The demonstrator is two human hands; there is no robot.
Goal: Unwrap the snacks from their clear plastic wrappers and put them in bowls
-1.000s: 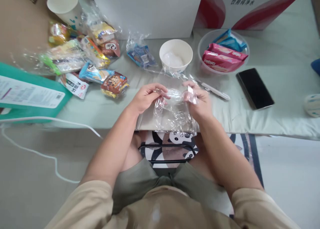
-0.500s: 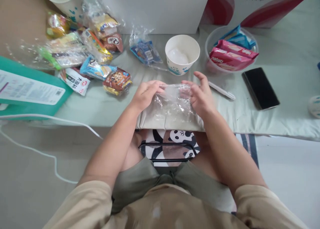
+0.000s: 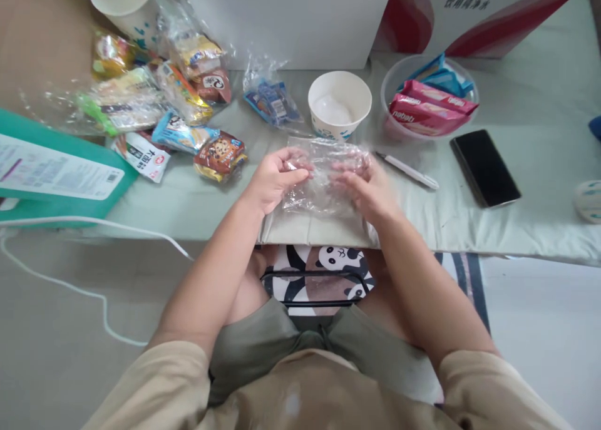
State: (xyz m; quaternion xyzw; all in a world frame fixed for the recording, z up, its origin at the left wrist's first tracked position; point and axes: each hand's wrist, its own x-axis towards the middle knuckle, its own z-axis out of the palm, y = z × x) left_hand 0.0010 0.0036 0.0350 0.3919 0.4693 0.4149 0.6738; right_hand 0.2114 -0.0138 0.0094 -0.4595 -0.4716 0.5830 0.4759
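Note:
A clear plastic bag lies crumpled on the pale green table cover right in front of me. My left hand pinches the bag's left edge between thumb and fingers. My right hand rests on the bag's right side with its fingers stretched out and pressed flat on the plastic. Just beyond the bag stands a white paper bowl with something white inside.
Several wrapped snacks are heaped at the left beside a paper cup and a green box. A clear tub of wafer packs, a white pen and a black phone lie to the right. White cables hang off the left edge.
The bag, held up between both hands a second ago, has come down onto the table. My right hand went from pinching the bag to lying flat on it.

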